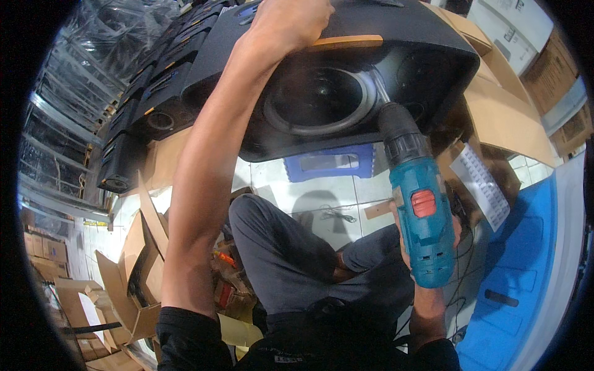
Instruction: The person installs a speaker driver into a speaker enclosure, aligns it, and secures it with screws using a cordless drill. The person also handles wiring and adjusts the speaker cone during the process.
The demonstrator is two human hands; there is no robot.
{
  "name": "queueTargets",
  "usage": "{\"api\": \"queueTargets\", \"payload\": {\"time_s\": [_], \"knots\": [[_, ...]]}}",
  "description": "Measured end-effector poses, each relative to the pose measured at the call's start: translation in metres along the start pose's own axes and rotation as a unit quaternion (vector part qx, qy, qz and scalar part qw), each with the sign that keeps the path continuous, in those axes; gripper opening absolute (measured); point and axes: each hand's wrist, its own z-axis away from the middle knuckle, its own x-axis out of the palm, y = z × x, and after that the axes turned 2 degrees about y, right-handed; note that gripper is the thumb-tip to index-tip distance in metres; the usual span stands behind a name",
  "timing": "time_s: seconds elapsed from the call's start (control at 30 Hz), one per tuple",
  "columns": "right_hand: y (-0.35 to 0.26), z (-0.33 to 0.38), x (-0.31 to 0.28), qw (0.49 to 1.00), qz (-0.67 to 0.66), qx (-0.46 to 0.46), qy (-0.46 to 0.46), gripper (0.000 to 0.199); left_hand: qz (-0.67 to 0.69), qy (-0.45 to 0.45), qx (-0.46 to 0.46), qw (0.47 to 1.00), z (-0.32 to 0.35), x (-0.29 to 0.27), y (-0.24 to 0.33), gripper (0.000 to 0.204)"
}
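Note:
A large black speaker cabinet (451, 52) fills the upper middle, with a round woofer (318, 99) facing me and an orange strip (349, 42) along its upper edge. My right hand (403, 238) is closed around the handle of a teal-and-black power drill (427, 229). The drill's long metal bit (380, 86) points at the right side of the woofer's rim; I cannot tell whether it touches. Over the cabinet's top, beside the orange strip, is my left hand (288, 28). Its fingers are mostly hidden at the picture's upper edge.
A blue plastic stool (328, 164) stands beneath the cabinet. More black speakers (164, 111) line up to the left. Cut cardboard boxes (139, 278) lie at lower left. On the right are an open carton (504, 111), a printed sheet (482, 185) and a blue panel (513, 284).

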Motion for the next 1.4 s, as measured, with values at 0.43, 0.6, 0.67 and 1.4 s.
{"api": "queueTargets", "payload": {"time_s": [0.43,0.6,0.67,1.4], "knots": [[0.003,0.007,-0.018,0.956,-0.146,-0.211,0.144,0.060,0.012,0.257,-0.050,0.965,0.011,-0.017,0.014,0.031],[0.025,0.105,-0.011,0.989,-0.024,-0.121,0.083,0.060,0.489,0.249,-0.247,0.799,0.123,-0.001,0.043,0.023],[0.037,0.141,0.000,0.994,0.016,-0.091,0.060,0.060,0.666,0.110,-0.350,0.650,0.170,0.024,0.052,0.014],[0.083,0.229,0.015,0.966,-0.189,0.030,-0.172,0.064,0.823,-0.058,-0.480,0.298,0.241,0.117,0.117,0.026]]}}
